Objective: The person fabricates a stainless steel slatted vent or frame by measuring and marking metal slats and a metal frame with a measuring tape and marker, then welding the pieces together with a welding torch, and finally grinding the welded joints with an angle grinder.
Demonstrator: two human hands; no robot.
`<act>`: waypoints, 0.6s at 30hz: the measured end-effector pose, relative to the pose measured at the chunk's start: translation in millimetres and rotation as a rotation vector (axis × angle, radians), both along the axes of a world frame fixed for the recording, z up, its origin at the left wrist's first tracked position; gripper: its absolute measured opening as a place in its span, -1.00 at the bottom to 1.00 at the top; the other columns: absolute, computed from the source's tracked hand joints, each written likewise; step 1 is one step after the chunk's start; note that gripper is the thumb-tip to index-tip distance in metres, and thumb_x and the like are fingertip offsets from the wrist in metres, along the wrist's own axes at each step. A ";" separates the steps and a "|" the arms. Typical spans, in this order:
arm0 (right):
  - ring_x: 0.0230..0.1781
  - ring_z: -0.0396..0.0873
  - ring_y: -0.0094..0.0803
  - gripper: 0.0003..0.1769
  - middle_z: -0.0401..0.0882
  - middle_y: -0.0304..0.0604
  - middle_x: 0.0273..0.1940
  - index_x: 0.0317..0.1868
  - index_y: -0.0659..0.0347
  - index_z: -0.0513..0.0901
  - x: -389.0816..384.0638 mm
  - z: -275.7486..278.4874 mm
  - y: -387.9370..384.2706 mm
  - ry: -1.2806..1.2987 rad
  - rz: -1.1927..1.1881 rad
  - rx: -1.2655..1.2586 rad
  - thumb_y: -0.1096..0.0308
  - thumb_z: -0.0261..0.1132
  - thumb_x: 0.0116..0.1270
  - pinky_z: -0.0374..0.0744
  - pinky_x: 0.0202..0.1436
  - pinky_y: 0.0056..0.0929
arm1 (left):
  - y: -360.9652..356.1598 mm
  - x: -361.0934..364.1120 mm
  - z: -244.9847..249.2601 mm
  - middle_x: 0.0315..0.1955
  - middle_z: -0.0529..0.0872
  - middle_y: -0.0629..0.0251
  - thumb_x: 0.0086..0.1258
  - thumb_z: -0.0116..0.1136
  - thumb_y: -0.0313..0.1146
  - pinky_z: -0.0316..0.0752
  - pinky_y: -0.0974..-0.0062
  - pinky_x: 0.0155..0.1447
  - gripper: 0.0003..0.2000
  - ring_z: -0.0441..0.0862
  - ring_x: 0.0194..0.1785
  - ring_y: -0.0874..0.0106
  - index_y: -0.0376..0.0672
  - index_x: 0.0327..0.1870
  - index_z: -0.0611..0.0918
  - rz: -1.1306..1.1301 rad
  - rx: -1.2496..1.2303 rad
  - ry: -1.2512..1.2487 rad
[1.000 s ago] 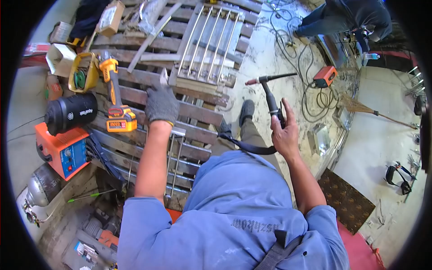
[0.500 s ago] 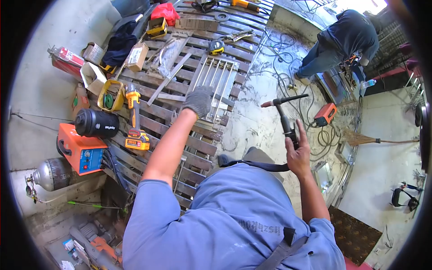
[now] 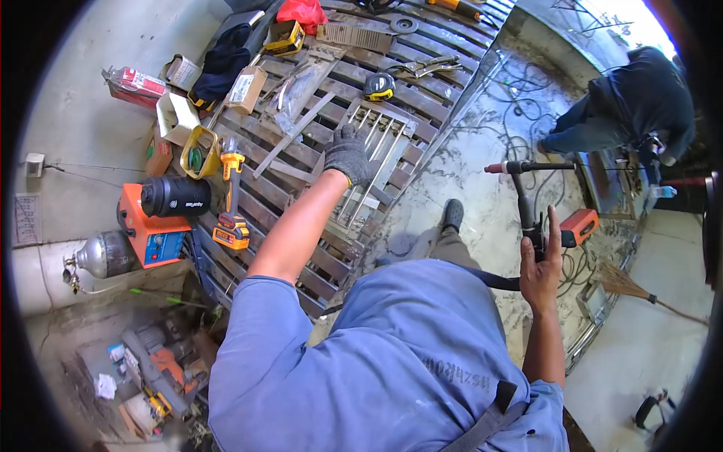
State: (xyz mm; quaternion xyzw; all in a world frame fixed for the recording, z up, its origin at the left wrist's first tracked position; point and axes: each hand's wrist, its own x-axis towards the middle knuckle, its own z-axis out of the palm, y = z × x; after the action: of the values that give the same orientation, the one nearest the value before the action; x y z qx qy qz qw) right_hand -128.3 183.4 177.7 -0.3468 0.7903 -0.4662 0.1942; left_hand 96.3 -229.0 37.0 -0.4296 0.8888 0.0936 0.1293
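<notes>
My left hand (image 3: 348, 156), in a grey knit glove, lies over the left side of a metal grille (image 3: 384, 139) made of parallel bars. Its fingers look loosely spread across the bars and partly hide them. In my bare right hand (image 3: 541, 279) is a black welding torch (image 3: 526, 203), held upright by its handle with one finger stretched along it. The torch's reddish nozzle (image 3: 495, 169) points left, above the floor and apart from the grille. A flat metal strip (image 3: 294, 134) lies on the slats left of the grille.
On the slatted metal table (image 3: 316, 256) are a tape measure (image 3: 379, 87), locking pliers (image 3: 433, 66), a yellow power tool (image 3: 230, 192), a black flask (image 3: 177, 197) and an orange welding machine (image 3: 158, 233). Cables (image 3: 520, 98) cross the floor. Another person (image 3: 633, 105) bends over at the right.
My left hand has moved along the grille towards its far end. The torch, in my right hand, has shifted right in view. The whole view has turned somewhat.
</notes>
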 end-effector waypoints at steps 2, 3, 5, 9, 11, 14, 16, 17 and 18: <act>-0.16 0.49 -0.56 -0.18 0.67 -0.24 0.00 0.83 0.26 0.15 -41.7 -9.1 -11.9 -0.061 0.029 -0.019 0.47 0.33 0.71 0.54 0.02 -0.53 | -3.0 -12.0 -11.6 0.62 0.34 -0.26 0.29 0.50 0.14 0.37 -0.18 0.67 -0.05 0.34 0.65 -0.26 -0.25 0.64 0.44 0.090 0.082 -0.009; -0.15 0.49 -0.56 -0.18 0.67 -0.24 0.00 0.83 0.26 0.16 -63.4 -17.4 -18.4 -0.052 0.043 -0.023 0.47 0.33 0.71 0.54 0.02 -0.53 | -5.9 -14.0 -16.8 0.61 0.37 -0.28 0.28 0.51 0.15 0.35 -0.12 0.69 -0.03 0.35 0.65 -0.25 -0.26 0.64 0.43 0.105 0.105 -0.020; -0.15 0.50 -0.56 -0.19 0.67 -0.24 -0.02 0.83 0.24 0.17 -100.6 -28.1 -33.0 -0.057 0.069 -0.042 0.45 0.33 0.72 0.55 0.01 -0.52 | -11.0 -17.3 -16.7 0.61 0.43 -0.32 0.26 0.52 0.17 0.31 -0.01 0.75 0.01 0.39 0.66 -0.24 -0.29 0.65 0.43 0.134 0.150 -0.037; -0.20 0.51 -0.54 -0.18 0.66 -0.27 -0.12 0.84 0.17 0.16 -157.3 -40.3 -65.5 -0.153 0.138 -0.032 0.43 0.32 0.72 0.57 -0.06 -0.48 | -22.8 -31.8 2.0 0.61 0.44 -0.27 0.22 0.54 0.13 0.34 0.08 0.75 0.06 0.37 0.69 -0.17 -0.31 0.68 0.37 0.085 0.236 -0.136; -0.26 0.48 -0.54 -0.16 0.63 -0.28 -0.18 0.85 0.11 0.14 -179.3 -46.0 -80.0 -0.169 0.201 -0.041 0.44 0.32 0.71 0.54 -0.13 -0.47 | -27.9 -37.9 -5.1 0.62 0.44 -0.26 0.21 0.54 0.13 0.34 0.11 0.76 0.08 0.36 0.70 -0.14 -0.31 0.70 0.34 0.072 0.241 -0.224; -0.29 0.43 -0.56 -0.16 0.61 -0.28 -0.20 0.85 0.12 0.13 -202.9 -46.1 -102.2 -0.206 0.284 -0.029 0.45 0.31 0.72 0.49 -0.18 -0.49 | -23.3 -49.2 6.8 0.63 0.43 -0.27 0.19 0.55 0.12 0.35 0.12 0.75 0.10 0.39 0.70 -0.12 -0.32 0.70 0.33 0.099 0.265 -0.265; -0.31 0.41 -0.57 -0.16 0.61 -0.29 -0.20 0.85 0.13 0.13 -210.9 -53.4 -118.1 -0.231 0.291 -0.044 0.46 0.31 0.72 0.46 -0.20 -0.50 | -21.8 -44.9 8.5 0.60 0.45 -0.30 0.19 0.55 0.11 0.38 0.10 0.73 0.09 0.42 0.67 -0.14 -0.35 0.68 0.33 0.114 0.232 -0.236; -0.32 0.39 -0.58 -0.16 0.61 -0.29 -0.20 0.86 0.13 0.13 -212.7 -55.9 -124.7 -0.241 0.294 -0.054 0.46 0.31 0.72 0.44 -0.21 -0.51 | -20.4 -41.5 10.2 0.57 0.49 -0.31 0.20 0.55 0.09 0.41 0.09 0.71 0.06 0.44 0.65 -0.15 -0.34 0.66 0.34 0.132 0.230 -0.235; -0.32 0.37 -0.60 -0.15 0.63 -0.28 -0.18 0.86 0.13 0.12 -215.0 -56.5 -130.8 -0.236 0.305 -0.035 0.47 0.31 0.72 0.40 -0.23 -0.52 | -17.8 -44.1 17.2 0.54 0.52 -0.31 0.21 0.55 0.07 0.44 0.07 0.69 0.04 0.46 0.63 -0.17 -0.34 0.64 0.36 0.148 0.228 -0.231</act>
State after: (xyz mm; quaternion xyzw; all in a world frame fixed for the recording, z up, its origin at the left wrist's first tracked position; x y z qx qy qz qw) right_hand -343.3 52.6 121.2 -0.4090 0.6921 -0.4823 0.3478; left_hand 52.3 -246.8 54.2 -0.4842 0.8176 0.1530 0.2714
